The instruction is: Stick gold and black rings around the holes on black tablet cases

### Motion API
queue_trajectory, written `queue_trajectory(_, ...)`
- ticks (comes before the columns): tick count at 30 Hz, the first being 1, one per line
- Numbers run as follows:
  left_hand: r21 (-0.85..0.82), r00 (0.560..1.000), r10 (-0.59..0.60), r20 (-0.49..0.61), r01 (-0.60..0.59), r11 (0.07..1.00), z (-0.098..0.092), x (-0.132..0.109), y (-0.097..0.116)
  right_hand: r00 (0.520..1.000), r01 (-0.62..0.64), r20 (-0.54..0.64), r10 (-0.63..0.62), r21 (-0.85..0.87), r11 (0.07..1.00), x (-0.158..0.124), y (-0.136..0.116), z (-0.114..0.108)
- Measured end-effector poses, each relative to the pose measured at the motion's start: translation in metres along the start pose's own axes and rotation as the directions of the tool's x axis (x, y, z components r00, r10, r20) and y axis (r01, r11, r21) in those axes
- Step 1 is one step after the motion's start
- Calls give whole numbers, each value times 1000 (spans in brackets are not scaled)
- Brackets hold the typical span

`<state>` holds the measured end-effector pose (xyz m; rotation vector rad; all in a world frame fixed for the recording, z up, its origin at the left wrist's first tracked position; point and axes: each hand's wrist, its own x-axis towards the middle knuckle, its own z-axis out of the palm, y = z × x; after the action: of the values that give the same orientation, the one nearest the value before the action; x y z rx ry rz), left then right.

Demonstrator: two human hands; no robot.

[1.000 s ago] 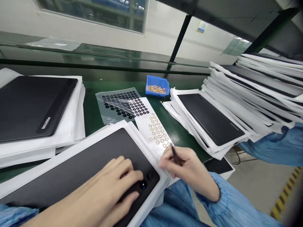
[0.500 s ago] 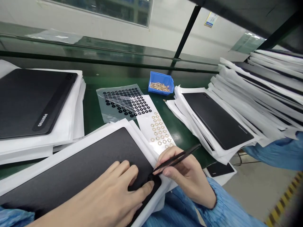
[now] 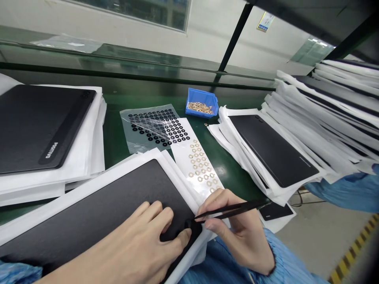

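Here, in the head view, we see our left hand (image 3: 142, 242) lying palm down on a black tablet panel (image 3: 127, 193), its fingers loosely spread and partly bent, one fingertip beside a dark round lens (image 3: 188, 224) near the panel's corner. Our right hand (image 3: 237, 236) has its fingers pinching black tweezers (image 3: 231, 209), their tips just by that lens; they look close together, but the spot is so dark that we can't tell whether they grip anything.

The panel lies tilted to our view on white sheets (image 3: 170, 163) at the near side of the green table (image 3: 113, 138). Just beyond it we have a white strip (image 3: 183, 152) with rows of gold rings (image 3: 201, 161), its far end meeting a clear film (image 3: 127, 138) with black rings (image 3: 177, 132). Behind that stands a blue bin (image 3: 199, 114) holding loose gold rings. To our left, a panel marked POSITIVO (image 3: 38, 122) tops one stack; to our right, another black panel (image 3: 271, 150) lies near a tall layered pile (image 3: 328, 114).
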<state>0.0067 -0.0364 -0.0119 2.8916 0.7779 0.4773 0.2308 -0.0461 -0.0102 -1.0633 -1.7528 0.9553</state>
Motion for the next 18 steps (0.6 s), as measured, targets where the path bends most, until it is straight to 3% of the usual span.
queue_trajectory(10, -16, 1000, -19, 12, 19, 1000, -13, -2, 0, 996, 70, -61, -65, 84, 994, 1, -14, -2)
queue_trajectory(18, -72, 996, -73, 50, 76, 994, -13, -6, 0, 995, 101, 12, -100, -141, 985, 5, -19, 0)
